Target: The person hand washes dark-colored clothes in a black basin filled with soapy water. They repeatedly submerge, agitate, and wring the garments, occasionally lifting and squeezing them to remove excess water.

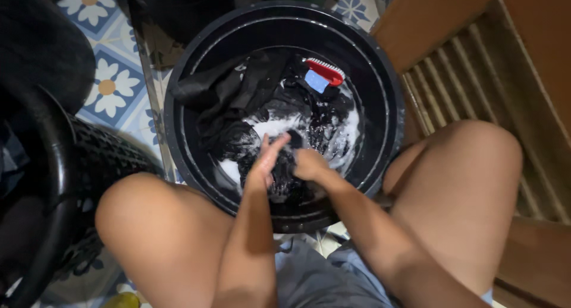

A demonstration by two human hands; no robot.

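A round black basin (380, 76) stands on the floor between my knees, holding soapy water and black clothes (238, 94). My left hand (267, 159) lies on the wet black cloth near the basin's front, fingers stretched toward the right hand. My right hand (309, 164) is closed on a bunch of the same black cloth. Both hands are wet and slightly blurred. A red scrubbing brush (326, 71) with a blue piece beside it rests on the clothes at the far side.
A black plastic basket (101, 159) stands at my left, next to a dark curved chair. A wooden ribbed washboard (476, 76) lies at the right. The floor has blue and white flower tiles (113, 82). A yellow-green object (122, 300) sits at the bottom left.
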